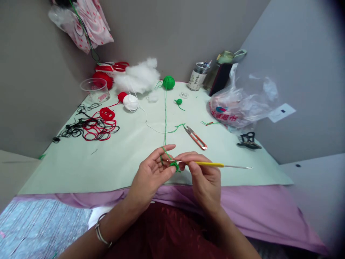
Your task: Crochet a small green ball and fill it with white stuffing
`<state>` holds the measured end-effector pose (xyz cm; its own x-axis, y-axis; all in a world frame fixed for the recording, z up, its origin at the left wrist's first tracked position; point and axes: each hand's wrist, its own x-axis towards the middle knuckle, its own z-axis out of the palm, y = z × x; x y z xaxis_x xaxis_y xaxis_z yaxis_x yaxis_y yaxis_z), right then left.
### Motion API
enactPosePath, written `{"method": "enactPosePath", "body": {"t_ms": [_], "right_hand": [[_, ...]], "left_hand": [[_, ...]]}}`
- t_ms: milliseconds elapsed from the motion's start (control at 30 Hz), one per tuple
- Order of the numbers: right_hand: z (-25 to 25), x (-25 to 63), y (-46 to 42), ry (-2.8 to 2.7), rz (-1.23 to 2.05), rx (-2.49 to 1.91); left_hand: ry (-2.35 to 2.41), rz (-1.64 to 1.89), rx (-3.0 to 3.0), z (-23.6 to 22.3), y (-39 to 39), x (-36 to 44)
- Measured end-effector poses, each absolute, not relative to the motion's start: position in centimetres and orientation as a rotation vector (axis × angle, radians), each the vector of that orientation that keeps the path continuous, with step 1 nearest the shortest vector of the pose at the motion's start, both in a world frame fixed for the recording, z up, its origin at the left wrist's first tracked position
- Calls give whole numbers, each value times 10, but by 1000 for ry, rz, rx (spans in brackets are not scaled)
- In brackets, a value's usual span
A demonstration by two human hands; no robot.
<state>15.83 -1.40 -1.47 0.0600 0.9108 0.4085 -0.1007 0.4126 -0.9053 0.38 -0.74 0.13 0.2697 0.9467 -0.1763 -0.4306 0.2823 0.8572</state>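
L hand [151, 172] pinches small green crocheted yarn piece [175, 165] over pale-green counter [126, 154]; R hand [206, 180] grips slim yellow-handled metal crochet hook [210, 164]. Piece shd handle v. light, soft, stretchy; best pinched at edge, tho stitches too blurred to tell.

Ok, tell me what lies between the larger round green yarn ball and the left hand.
A thin green yarn strand, crossing a thin white yarn strand; the head view shows this.
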Motion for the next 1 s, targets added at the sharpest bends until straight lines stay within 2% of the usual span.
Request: {"method": "enactPosePath", "body": {"t_ms": [233, 333, 633, 900, 1000], "right_hand": [[-10, 161, -9, -1089, 1090, -774], [-10, 163, -12, -1156, 1057, -784], [-8, 167, -26, -1715, 390, -854], [-10, 168, -28, -1908, 31, -912], [-9, 167, -30, -1972, -106, -946]], "left_hand": [[825, 1106, 818, 5, -7, 1], [818, 1104, 825, 5, -8, 0], [871, 1108, 896, 2, -7, 0], [866, 1133, 860, 5, -8, 1], [761, 1032, 706, 5, -6, 1]]}}
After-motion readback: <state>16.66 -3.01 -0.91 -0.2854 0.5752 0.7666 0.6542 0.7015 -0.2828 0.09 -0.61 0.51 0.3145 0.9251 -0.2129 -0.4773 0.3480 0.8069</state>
